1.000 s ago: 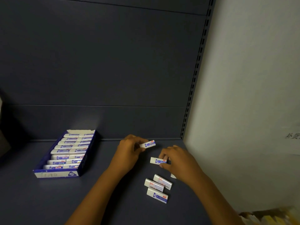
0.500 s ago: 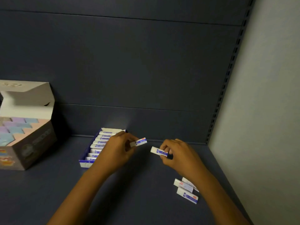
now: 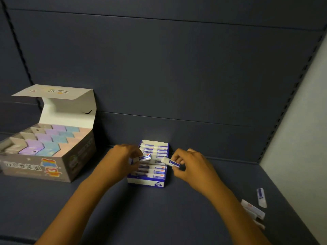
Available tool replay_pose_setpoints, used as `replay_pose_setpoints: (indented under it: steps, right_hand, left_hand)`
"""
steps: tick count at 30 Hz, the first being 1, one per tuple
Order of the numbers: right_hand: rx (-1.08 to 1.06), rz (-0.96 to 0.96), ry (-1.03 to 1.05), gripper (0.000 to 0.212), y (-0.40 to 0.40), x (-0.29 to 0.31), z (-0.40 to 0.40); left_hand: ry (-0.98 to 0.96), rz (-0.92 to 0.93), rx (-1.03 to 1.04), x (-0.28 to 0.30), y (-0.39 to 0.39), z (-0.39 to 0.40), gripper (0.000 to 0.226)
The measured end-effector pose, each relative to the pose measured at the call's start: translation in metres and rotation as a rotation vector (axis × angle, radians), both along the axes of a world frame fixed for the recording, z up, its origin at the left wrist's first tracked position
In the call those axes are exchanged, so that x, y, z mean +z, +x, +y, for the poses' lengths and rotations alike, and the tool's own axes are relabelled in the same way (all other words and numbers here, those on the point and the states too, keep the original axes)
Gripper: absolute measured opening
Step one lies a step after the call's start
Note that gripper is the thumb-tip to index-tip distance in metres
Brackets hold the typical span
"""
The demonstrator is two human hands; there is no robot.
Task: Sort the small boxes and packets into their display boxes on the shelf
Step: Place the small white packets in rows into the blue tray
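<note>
On the shelf [image 3: 159, 218], a small display box [image 3: 147, 183] filled with rows of packets sits near the centre, against the back panel [image 3: 177, 76] at twelve o'clock. A larger open-lidded box [image 3: 53, 167] stands well apart at nine o'clock. Several loose packets [image 3: 254, 208] lie at four o'clock beside the side wall [image 3: 300, 138], one more [image 3: 261, 197] just behind them.

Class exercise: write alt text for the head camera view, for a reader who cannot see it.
Two hands each pinch a small white-and-blue eraser, the left hand and right hand holding them over a blue display box of matching erasers. A larger open box of pastel packets stands left; loose erasers lie right.
</note>
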State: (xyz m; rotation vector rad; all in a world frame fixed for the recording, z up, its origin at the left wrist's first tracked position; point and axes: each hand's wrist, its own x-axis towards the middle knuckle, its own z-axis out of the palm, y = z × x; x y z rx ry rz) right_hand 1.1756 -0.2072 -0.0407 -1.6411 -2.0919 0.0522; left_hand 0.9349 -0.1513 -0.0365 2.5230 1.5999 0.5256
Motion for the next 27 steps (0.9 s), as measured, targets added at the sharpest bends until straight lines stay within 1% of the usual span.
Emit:
replay_pose_setpoints:
  steps: [3, 9, 17, 21, 24, 27]
  right_hand:
    - [-0.002, -0.038, 0.010, 0.026, -0.012, -0.004, 0.012]
    - [-0.053, -0.042, -0.004, 0.032, -0.026, -0.014, 0.026]
    - [-0.114, -0.078, -0.037, 0.031, -0.032, -0.013, 0.030]
    - [-0.118, -0.119, -0.066, 0.033, -0.040, -0.006, 0.032]
    - [-0.096, -0.141, -0.077, 0.032, -0.045, -0.003, 0.032]
    - [-0.082, -0.184, -0.086, 0.031, -0.051, -0.001, 0.033]
  left_hand:
    - [-0.022, 0.022, -0.046, -0.003, -0.007, 0.008, 0.036]
    - [-0.040, 0.143, -0.139, -0.008, -0.004, 0.021, 0.036]
    - [0.132, 0.256, -0.183, -0.010, -0.005, 0.022, 0.035]
    - [0.181, 0.294, -0.192, -0.015, -0.006, 0.020, 0.037]
    - [0.192, 0.287, -0.192, -0.019, -0.004, 0.021, 0.040]
    - [0.175, 0.228, -0.207, -0.020, 0.000, 0.023, 0.041]
